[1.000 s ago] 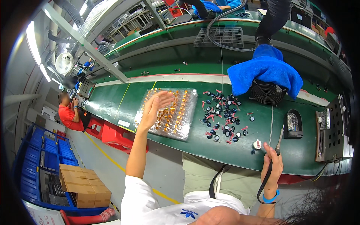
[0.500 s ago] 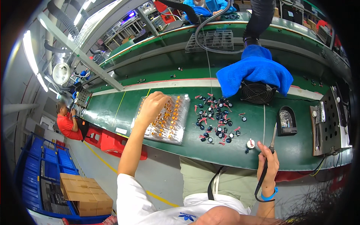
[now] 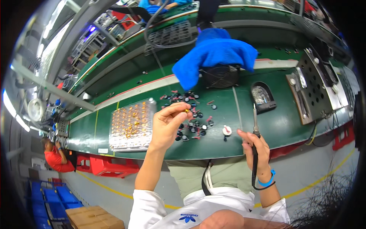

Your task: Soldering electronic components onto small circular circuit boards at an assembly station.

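Note:
Pinched between the fingertips of my left hand (image 3: 166, 126) is a small golden-yellow part (image 3: 187, 110), held above a scatter of small dark round parts with red leads (image 3: 197, 124). My right hand (image 3: 259, 150) grips a soldering iron (image 3: 256, 124), its tip pointing away from me and its black cord hanging by my wrist. Just left of those fingers, a white round piece (image 3: 227, 131) with a red bit on it lies on the green bench. A clear plastic tray (image 3: 150, 129) bearing rows of orange-gold parts (image 3: 131, 122) sits left of my left hand.
A fan (image 3: 221, 77) under a blue cloth (image 3: 217, 53) stands behind the scattered parts. Right of it are a black bin (image 3: 262, 97) and a perforated metal box (image 3: 314, 86). Another person in red (image 3: 57, 158) sits far left, near red stools (image 3: 114, 166).
My left hand has moved right, off the tray and over the scattered parts, with the golden part now visible in its fingers. My right hand still holds the iron. The view has shifted.

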`<action>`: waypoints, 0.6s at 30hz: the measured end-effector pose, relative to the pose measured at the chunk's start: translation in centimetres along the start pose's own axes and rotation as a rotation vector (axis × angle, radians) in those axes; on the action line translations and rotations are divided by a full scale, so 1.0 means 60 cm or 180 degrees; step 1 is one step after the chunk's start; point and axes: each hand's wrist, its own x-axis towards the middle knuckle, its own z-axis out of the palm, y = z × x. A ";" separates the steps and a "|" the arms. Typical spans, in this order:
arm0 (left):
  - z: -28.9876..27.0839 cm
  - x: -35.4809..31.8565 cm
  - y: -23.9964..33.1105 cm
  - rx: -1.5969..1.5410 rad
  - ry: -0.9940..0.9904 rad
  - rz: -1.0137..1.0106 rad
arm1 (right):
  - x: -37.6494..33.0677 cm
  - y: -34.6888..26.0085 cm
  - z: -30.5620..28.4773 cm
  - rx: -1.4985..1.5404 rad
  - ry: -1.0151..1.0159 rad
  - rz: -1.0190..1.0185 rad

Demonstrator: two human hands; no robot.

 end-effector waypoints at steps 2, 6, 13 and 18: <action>0.028 0.007 -0.016 0.0060 -0.0131 -0.0115 | 0.000 -0.013 -0.013 -0.0279 0.0020 -0.0110; 0.061 0.022 -0.037 0.0130 -0.0429 -0.0146 | -0.034 -0.021 -0.033 -0.0291 -0.0065 0.0132; 0.085 0.025 -0.078 0.0657 -0.0553 -0.0189 | -0.054 -0.031 -0.036 -0.0217 0.0239 0.0012; 0.091 0.013 -0.087 0.1328 -0.1000 -0.0004 | -0.059 -0.031 -0.034 -0.0718 0.0127 0.0031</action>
